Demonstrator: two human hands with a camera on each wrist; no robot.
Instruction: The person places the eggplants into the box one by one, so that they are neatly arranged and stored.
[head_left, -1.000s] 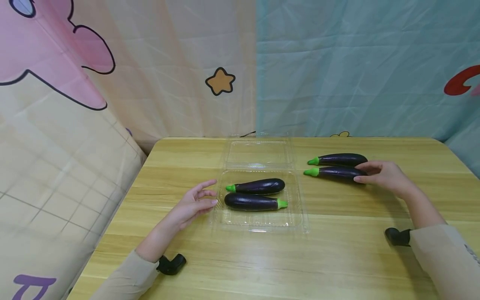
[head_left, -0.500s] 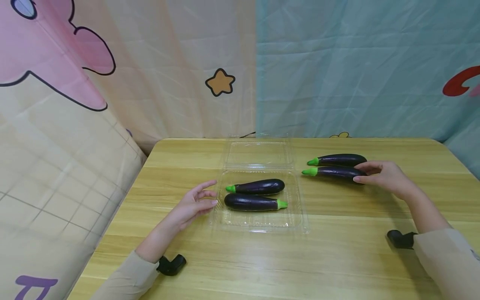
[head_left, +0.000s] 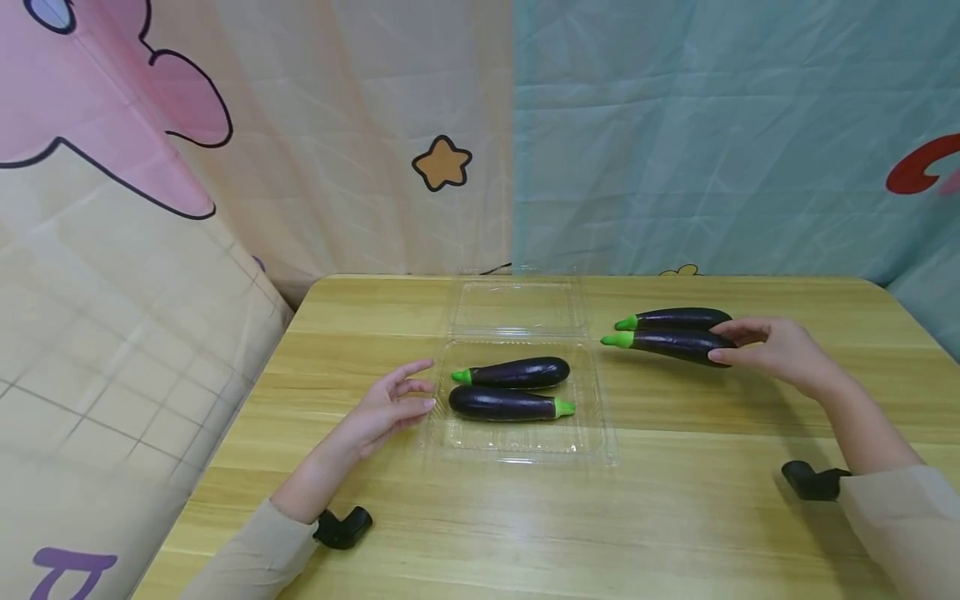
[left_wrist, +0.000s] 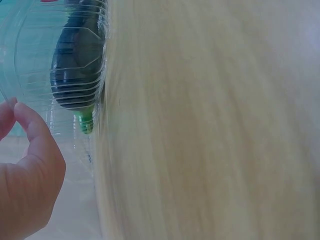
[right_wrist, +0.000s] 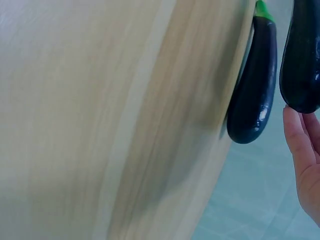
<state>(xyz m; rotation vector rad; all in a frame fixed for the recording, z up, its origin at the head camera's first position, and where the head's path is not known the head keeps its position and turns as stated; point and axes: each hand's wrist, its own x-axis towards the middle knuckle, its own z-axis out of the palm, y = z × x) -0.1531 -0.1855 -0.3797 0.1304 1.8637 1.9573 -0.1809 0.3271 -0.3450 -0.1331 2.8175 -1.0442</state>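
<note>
A hinged clear plastic container (head_left: 517,457) lies lid-open on the table with two eggplants inside. The far one (head_left: 521,372) points its green stem left; the near one (head_left: 502,404) points right. My left hand (head_left: 378,417) has spread, slightly bent fingers, their tips touching the container's left rim. The left wrist view shows an eggplant (left_wrist: 77,65) through the clear wall. My right hand (head_left: 776,354) pinches another eggplant (head_left: 678,345) by its rounded end, slightly raised in the right wrist view. Just behind it lies one more eggplant (head_left: 682,317), on the table.
The clear lid (head_left: 517,302) lies folded back toward the table's far edge. A printed curtain (head_left: 660,150) hangs behind the wooden table (head_left: 480,533). Black wrist-worn pieces (head_left: 813,482) stick out from both sleeves.
My right hand has lifted its eggplant a little and shifted it slightly left, so it now overlaps the one behind. My left hand and the container have stayed put.
</note>
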